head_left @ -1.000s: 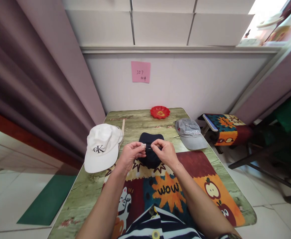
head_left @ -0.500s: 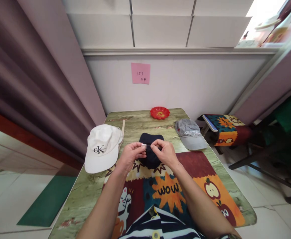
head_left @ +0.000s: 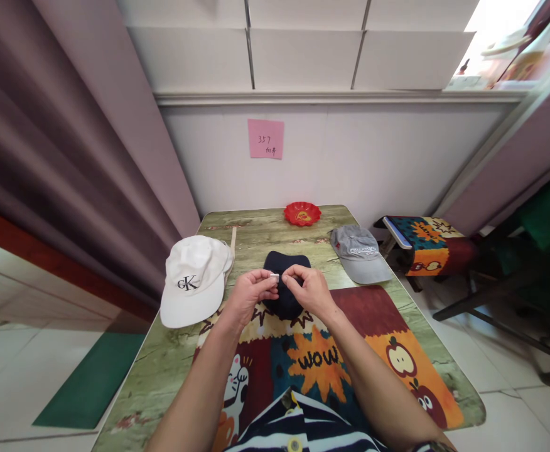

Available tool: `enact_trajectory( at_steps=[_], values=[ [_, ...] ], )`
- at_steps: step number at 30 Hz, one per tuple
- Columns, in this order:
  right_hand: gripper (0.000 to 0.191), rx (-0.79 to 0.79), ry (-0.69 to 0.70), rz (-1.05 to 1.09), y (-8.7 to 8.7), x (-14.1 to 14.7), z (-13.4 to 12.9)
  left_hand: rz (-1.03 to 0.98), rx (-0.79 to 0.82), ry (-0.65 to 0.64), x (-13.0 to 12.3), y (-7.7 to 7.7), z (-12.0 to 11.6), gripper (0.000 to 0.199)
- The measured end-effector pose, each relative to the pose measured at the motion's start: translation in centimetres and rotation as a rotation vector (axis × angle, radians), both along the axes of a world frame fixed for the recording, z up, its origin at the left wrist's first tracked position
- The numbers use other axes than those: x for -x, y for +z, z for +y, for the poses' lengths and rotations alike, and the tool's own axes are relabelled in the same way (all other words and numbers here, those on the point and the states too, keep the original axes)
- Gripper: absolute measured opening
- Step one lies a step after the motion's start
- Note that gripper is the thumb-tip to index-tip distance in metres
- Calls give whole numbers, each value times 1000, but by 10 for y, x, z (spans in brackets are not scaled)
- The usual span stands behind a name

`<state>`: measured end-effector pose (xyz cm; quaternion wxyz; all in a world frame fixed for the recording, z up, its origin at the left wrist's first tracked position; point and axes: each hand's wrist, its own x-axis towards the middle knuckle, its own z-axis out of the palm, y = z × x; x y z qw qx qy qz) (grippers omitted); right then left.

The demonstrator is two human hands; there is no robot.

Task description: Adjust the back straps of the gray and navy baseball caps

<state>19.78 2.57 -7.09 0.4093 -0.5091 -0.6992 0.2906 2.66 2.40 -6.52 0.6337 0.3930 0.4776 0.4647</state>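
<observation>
Both hands meet over the navy cap, which lies on the green wood-grain table at the far edge of the cartoon mat printed with "WOW". The left hand is curled, thumb and forefinger pinched on a small silver clip at the cap's near side; the right hand is curled the same way, its fingertips pressed to the cap's strap just beside that clip, so the 2 hands nearly touch. Whether the right fingers grip the strap itself or only the fabric is too small to tell. The navy cap sits about midway across the table, between 2 others — a white cap with a black logo to the left, hanging partly over the table's left edge, and a grey cap to the right, near the right edge. Behind the navy cap, close to the wall, stands a red dish. A thin wooden stick lies just beyond the white cap. On the wall above is a pink note with handwriting. Right of the table, a stool carries a cushion in the same cartoon print. At the bottom edge a striped shirt shows.
</observation>
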Motion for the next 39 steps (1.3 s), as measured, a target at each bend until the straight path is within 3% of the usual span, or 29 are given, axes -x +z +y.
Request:
enact_trajectory(
  at_steps=[11,39],
  values=[
    [19,94,10,144,-10,-6,6,12,8,10,5,3,2,39],
    [16,94,36,125,-10,-6,6,-11,8,-2,1,-1,0,44]
  ],
)
